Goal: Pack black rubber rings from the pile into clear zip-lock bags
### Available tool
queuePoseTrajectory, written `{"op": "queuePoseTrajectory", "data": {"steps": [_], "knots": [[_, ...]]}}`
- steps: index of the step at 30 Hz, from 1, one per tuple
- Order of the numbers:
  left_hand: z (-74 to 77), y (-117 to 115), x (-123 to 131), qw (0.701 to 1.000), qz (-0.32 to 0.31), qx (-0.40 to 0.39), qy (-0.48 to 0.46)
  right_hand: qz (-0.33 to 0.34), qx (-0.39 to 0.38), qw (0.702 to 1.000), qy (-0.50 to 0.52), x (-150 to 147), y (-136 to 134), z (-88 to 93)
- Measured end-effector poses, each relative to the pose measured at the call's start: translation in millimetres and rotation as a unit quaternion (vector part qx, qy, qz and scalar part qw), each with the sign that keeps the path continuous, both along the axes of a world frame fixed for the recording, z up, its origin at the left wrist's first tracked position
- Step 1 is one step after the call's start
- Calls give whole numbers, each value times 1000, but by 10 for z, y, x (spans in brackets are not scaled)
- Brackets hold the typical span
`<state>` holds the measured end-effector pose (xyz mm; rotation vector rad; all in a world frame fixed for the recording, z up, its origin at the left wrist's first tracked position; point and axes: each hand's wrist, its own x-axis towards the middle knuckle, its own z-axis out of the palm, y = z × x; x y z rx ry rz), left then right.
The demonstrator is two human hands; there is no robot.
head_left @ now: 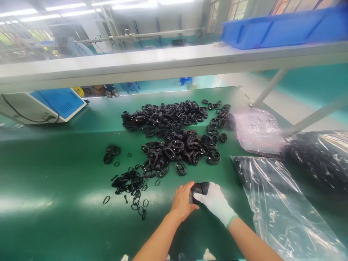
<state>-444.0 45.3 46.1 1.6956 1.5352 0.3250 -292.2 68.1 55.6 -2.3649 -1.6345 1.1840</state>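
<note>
Both my hands meet over a stack of black oval rings near the front of the green table. My bare left hand wraps its fingers round the stack's left end. My right hand, in a white glove, grips the stack from the right and top. Just beyond lies a large heap of black oval rings, many in bundles. To the left of my hands lie several small thin black rings, scattered loose.
Clear plastic bags with black parts lie at the right, a pinkish bag behind them. A blue-and-white machine stands at the back left. A metal shelf overhead carries a blue bin. A person stands far behind.
</note>
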Motion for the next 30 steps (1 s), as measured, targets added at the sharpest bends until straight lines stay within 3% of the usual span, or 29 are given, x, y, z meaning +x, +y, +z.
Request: {"op": "queuePoseTrajectory", "data": {"steps": [3, 5, 7, 11, 14, 16, 21, 26, 30], "knots": [[51, 167, -110, 999, 40, 2, -3, 0, -5, 1000, -9, -21, 7, -34], [76, 336, -149, 990, 116, 47, 64, 1, -3, 1000, -7, -24, 9, -43], [77, 501, -141, 970, 155, 100, 160, 2, 0, 1000, -2, -25, 10, -45], [45, 664, -91, 947, 83, 135, 279, -4, -3, 1000, 1, -25, 5, -37], [62, 640, -140, 944, -11, 148, 295, -5, 2, 1000, 2, -26, 2, -30], [90, 604, -180, 940, -40, 150, 304, -6, 5, 1000, 3, -27, 2, -30], [100, 568, -128, 933, -13, 133, 335, -9, 4, 1000, 11, -27, -2, -35], [67, 593, -36, 928, -38, 137, 344, -6, 8, 1000, 5, -28, 3, -36], [127, 608, -55, 925, -40, 129, 355, -7, 7, 1000, 4, -34, 14, -37]]}}
